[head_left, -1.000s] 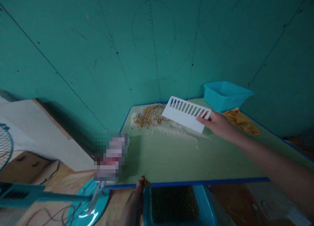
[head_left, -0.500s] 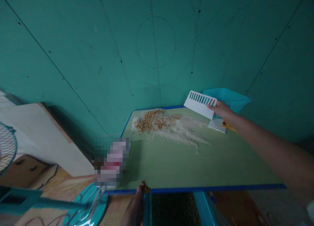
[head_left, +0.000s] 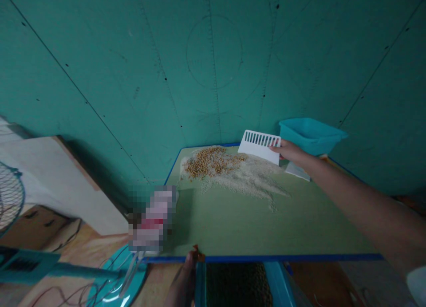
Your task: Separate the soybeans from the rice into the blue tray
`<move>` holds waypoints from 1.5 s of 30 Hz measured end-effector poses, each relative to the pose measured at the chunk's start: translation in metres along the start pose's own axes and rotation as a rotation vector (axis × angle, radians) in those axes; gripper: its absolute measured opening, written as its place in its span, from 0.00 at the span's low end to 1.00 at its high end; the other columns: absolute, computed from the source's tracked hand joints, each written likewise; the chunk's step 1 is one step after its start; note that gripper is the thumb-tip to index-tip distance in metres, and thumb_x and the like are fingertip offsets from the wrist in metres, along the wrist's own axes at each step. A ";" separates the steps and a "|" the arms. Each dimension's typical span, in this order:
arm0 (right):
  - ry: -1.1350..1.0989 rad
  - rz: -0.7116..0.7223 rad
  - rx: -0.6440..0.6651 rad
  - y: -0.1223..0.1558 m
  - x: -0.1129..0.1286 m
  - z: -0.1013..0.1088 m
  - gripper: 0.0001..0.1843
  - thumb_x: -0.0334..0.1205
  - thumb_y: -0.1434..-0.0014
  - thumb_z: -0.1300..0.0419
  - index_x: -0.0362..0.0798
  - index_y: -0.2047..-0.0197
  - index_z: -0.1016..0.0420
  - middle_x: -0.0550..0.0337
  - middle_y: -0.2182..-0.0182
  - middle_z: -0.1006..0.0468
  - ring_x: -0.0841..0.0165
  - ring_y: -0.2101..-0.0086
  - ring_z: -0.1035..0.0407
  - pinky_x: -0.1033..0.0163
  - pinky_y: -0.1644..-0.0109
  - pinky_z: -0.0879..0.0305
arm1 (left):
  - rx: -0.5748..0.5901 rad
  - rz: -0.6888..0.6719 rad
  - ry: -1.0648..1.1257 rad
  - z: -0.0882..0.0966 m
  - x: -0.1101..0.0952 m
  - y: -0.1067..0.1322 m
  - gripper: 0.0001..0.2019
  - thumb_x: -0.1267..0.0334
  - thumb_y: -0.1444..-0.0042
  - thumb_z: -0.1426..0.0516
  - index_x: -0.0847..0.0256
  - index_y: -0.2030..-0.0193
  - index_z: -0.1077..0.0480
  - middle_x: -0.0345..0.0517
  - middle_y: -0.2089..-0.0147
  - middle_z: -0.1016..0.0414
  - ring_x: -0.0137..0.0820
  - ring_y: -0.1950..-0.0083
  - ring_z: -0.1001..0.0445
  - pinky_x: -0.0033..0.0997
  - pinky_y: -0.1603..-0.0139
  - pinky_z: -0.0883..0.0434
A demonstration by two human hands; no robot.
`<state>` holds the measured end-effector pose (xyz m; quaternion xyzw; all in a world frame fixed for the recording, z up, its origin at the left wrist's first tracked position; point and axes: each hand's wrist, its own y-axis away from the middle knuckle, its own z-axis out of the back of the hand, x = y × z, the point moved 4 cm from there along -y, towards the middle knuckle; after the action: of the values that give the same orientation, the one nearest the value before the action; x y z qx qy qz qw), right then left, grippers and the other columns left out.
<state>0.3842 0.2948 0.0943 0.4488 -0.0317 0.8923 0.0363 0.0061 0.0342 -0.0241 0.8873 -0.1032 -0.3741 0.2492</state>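
Note:
A white slotted plastic scraper (head_left: pixel 259 148) is in my right hand (head_left: pixel 284 151), which is closed on its right end. It stands tilted, slots upward, at the back of the table, beside the right side of a spread of pale grains (head_left: pixel 246 178). Round tan beans (head_left: pixel 209 162) lie on and among the grains, mostly to the left. My left hand (head_left: pixel 183 271) is at the table's front edge, its thumb by a small orange-brown piece (head_left: pixel 199 252). That hand looks closed; its other fingers are hidden, and what it grips is unclear.
Blue edging borders the green table (head_left: pixel 239 229). A turquoise basin (head_left: pixel 311 136) stands at the back right, with a white flat piece (head_left: pixel 298 171) before it. Below the front edge is a blue bin (head_left: pixel 279 285) of dark granules. A turquoise fan stand (head_left: pixel 116 276) is at left.
My right hand and the scraper have moved left and slightly down, toward the beans, uncovering more of the basin. My left hand stays at the front edge. The view has shifted slightly.

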 end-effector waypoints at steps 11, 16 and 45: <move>0.201 0.191 -0.005 -0.003 0.015 -0.013 0.15 0.44 0.35 0.41 0.48 0.47 0.28 0.53 0.49 0.25 0.63 0.55 0.27 0.51 0.53 0.28 | -0.018 -0.057 -0.019 -0.017 -0.004 0.018 0.17 0.54 0.62 0.27 0.59 0.65 0.17 0.49 0.55 0.13 0.49 0.39 0.25 0.44 0.31 0.36; 0.217 0.284 0.024 0.002 0.030 -0.027 0.15 0.44 0.35 0.41 0.48 0.48 0.27 0.53 0.50 0.24 0.63 0.56 0.27 0.51 0.53 0.27 | -0.024 -0.041 -0.038 -0.018 -0.004 0.018 0.20 0.51 0.64 0.27 0.61 0.65 0.17 0.53 0.55 0.13 0.50 0.37 0.27 0.42 0.30 0.38; -0.146 0.252 0.213 -0.035 0.117 -0.137 0.19 0.45 0.36 0.40 0.47 0.44 0.30 0.52 0.46 0.27 0.60 0.53 0.28 0.48 0.52 0.28 | -0.093 0.067 -0.035 0.009 0.013 -0.008 0.18 0.50 0.65 0.27 0.59 0.72 0.21 0.52 0.64 0.13 0.55 0.41 0.24 0.49 0.40 0.29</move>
<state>0.2090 0.3463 0.1076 0.5060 0.0043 0.8533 -0.1258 0.0090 0.0328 -0.0420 0.8642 -0.1197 -0.3853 0.3007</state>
